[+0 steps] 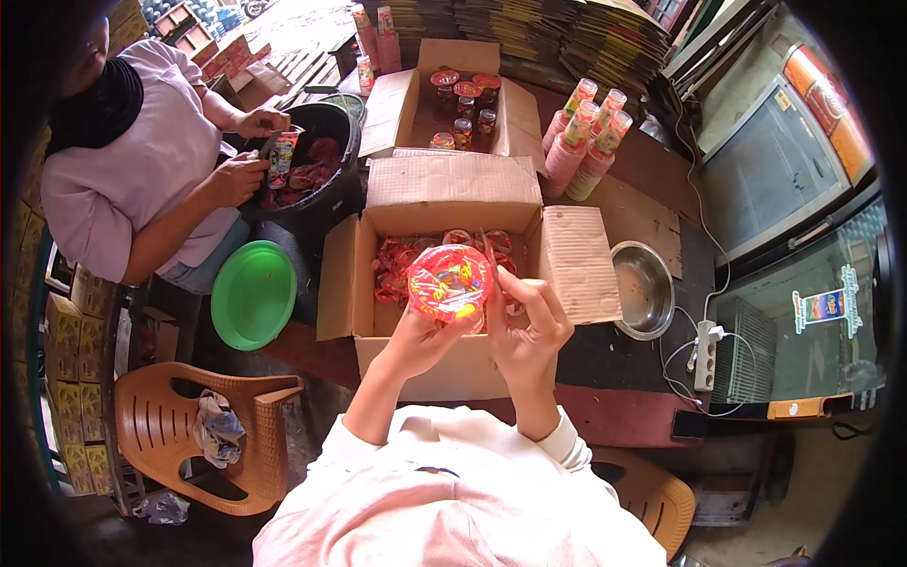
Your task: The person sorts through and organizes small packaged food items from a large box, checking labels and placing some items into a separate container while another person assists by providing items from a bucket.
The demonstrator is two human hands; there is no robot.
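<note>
My left hand [422,342] is closed round a cup with a shiny red printed film lid [450,283], its top turned up toward me. My right hand [529,331] is closed on a thin, pointed blade [487,248] whose tip points away from me, right beside the lid's rim. Whether it belongs to a knife or scissors I cannot tell. Both hands are above the near side of an open cardboard box [453,180]. Inside that box lie several red-lidded cups [457,238] and red film scraps [389,269], partly hidden by my hands.
At the left, a co-worker's hands [248,170] hold a cup over a black tub [326,203]. Nearby are a green basin [253,295], a second box of cups [460,57], stacked cups [588,142], a steel bowl [644,288], a power strip [705,354] with cords, and a brown chair [203,435].
</note>
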